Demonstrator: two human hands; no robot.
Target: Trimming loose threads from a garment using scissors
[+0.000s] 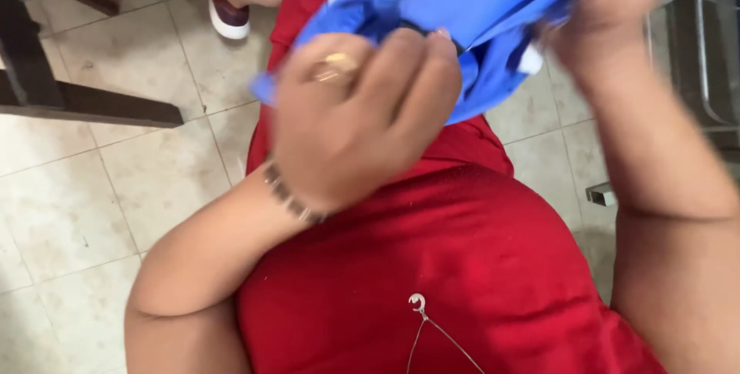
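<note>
Left hand (362,116) with gold ring clenched on crumpled blue fabric garment (470,12), right hand (609,12) gripping its other side, red cloth lap (455,266) below, tiled floor (92,189).

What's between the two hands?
Head view: blue cloth spans from left hand to right hand, both gripping it; red garment behind.
</note>
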